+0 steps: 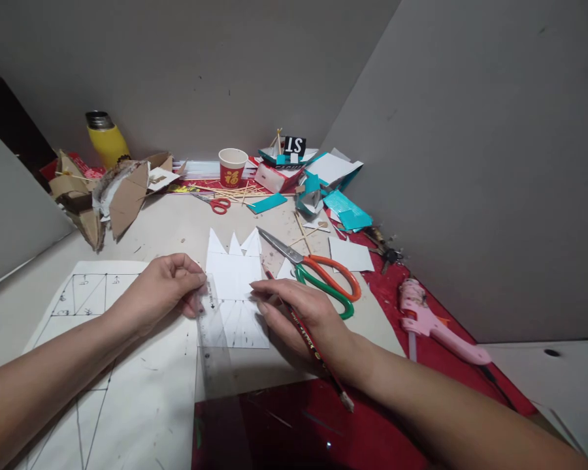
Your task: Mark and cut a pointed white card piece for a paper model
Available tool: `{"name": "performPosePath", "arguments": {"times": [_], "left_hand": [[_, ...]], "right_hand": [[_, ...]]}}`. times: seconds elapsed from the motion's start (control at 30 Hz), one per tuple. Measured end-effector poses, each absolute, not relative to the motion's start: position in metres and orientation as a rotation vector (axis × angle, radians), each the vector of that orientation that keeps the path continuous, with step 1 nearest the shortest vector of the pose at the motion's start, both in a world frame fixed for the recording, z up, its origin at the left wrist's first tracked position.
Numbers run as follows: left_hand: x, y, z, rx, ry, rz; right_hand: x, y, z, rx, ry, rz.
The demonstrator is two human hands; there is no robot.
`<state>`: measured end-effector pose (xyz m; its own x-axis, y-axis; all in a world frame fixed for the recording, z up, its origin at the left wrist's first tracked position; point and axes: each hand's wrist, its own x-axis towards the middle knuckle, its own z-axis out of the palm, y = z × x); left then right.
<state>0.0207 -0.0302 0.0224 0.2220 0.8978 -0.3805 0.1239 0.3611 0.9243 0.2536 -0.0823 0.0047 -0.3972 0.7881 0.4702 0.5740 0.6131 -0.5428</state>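
My left hand (169, 286) has its thumb and fingers closed on the upper end of a clear plastic ruler (214, 343), at the left edge of a white paper piece (235, 274). The ruler lies slantwise over that edge. Pointed tips are cut along the paper's far end, and pencil lines fan across its near part. In my right hand (318, 320) a dark red pencil (319, 359) rests between the fingers, its worn end towards me. Thumb and forefinger tips are at the paper's right edge. Large scissors (330, 264) with orange and green handles lie just beyond, partly spread.
A large sheet with drawn lines (142, 372) lies at left. Behind are small red scissors (219, 205), a paper cup (232, 168), wooden sticks (235, 194), a yellow bottle (106, 140) and cardboard scraps (130, 199). A pink glue gun (438, 326) lies right, near the wall.
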Motion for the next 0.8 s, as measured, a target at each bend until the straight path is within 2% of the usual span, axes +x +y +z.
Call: {"name": "performPosePath", "arguments": {"times": [0.47, 0.8], "left_hand": [[0.032, -0.043, 0.031, 0.902, 1.239, 0.78], [0.035, -0.053, 0.031, 0.984, 1.173, 0.726]], "right_hand": [[0.251, -0.094, 0.014, -1.014, -2.316, 0.345], [0.249, -0.098, 0.008, -1.039, -2.382, 0.475]]}}
